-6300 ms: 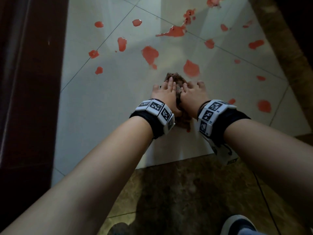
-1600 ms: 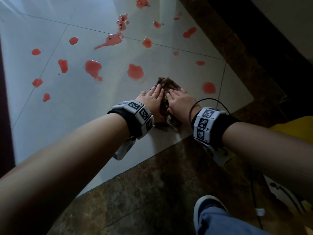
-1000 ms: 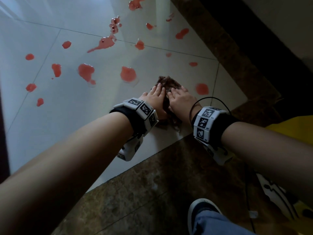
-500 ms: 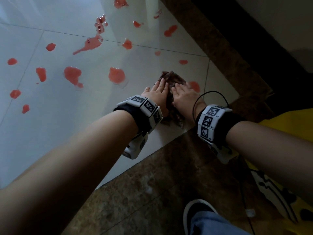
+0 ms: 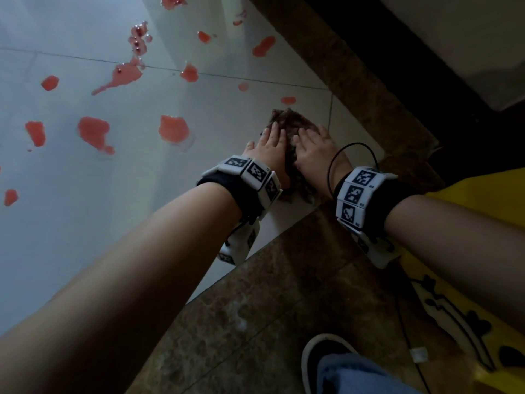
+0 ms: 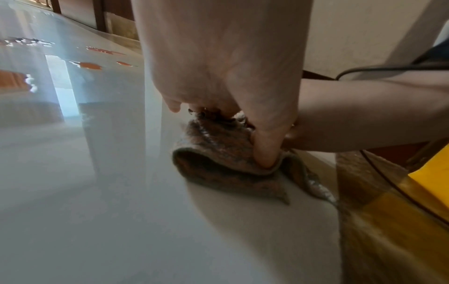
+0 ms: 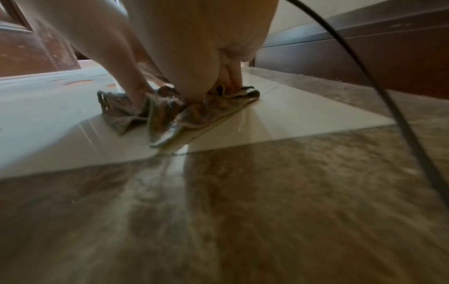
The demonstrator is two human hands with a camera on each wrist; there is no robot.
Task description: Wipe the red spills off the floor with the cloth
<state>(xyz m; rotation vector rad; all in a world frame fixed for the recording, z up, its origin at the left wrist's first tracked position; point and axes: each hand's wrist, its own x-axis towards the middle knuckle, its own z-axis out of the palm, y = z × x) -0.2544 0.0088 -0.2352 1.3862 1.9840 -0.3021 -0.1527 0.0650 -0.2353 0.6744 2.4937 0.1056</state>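
A brownish, stained cloth (image 5: pixel 292 123) lies crumpled on the white floor tile (image 5: pixel 142 223), close to its right seam. My left hand (image 5: pixel 270 143) and right hand (image 5: pixel 314 140) press flat on it side by side, fingers straight and pointing away from me. The left wrist view shows my left hand (image 6: pixel 230 76) with the thumb pushing into the folded cloth (image 6: pixel 218 153). From the right wrist, the cloth (image 7: pixel 170 109) bunches under both palms. Several red spills remain, the nearest being one (image 5: pixel 174 129) left of the cloth and a small one (image 5: pixel 288 100) just beyond it.
A brown marble border (image 5: pixel 355 81) runs along the right and the near side of the white tile. A yellow object (image 5: pixel 483 200) lies at the right, my shoe (image 5: pixel 326 354) at the bottom. A black cable (image 5: pixel 352 155) loops over my right wrist.
Both hands have slid the cloth to the right and slightly forward. The red spot that lay beside the right hand half a second ago is now covered.
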